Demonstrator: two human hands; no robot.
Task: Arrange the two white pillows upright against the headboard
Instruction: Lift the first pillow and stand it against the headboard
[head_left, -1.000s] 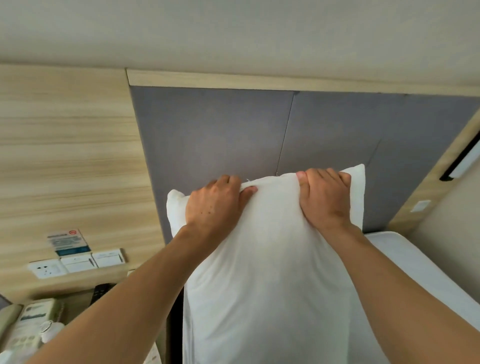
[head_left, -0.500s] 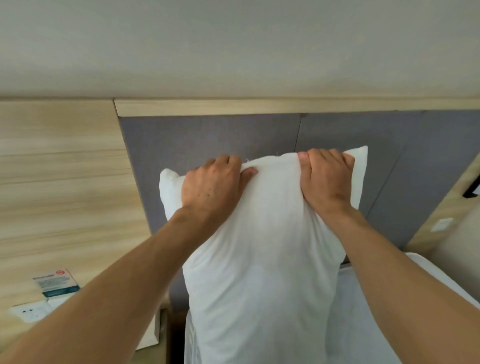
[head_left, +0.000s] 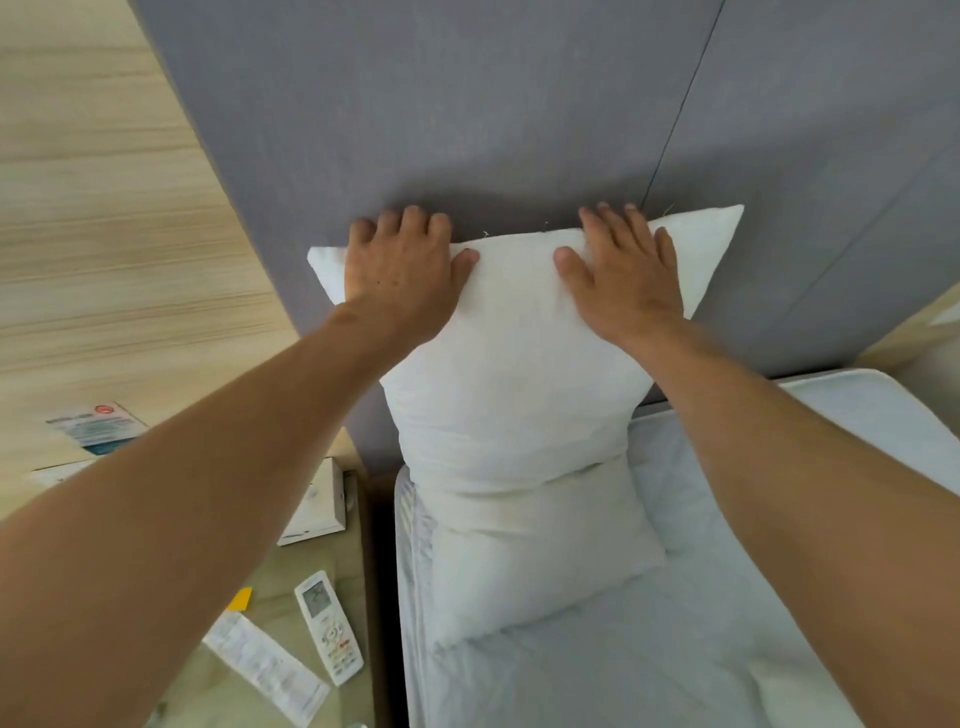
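Wood-grain wall panelling (head_left: 93, 234) fills the left margin, with a greenish bedside table top (head_left: 270, 691) below it carrying a white rectangular remote control (head_left: 328, 626), a long white printed paper slip (head_left: 265, 666) and a small white box (head_left: 319, 501). Next, the left hand (head_left: 402, 270) lies open and flat on the upper left corner of the upper white pillow (head_left: 514, 374), fingers extended over its top edge. This pillow stands upright against the grey fabric headboard (head_left: 467, 104). Beneath it, a lower white pillow (head_left: 540, 556) leans on the white sheeted mattress (head_left: 701, 623), its top tucked behind the upper pillow's lower edge. Further right, the right hand (head_left: 623, 270) likewise presses open-palmed on the upper pillow's top right portion, gripping nothing.
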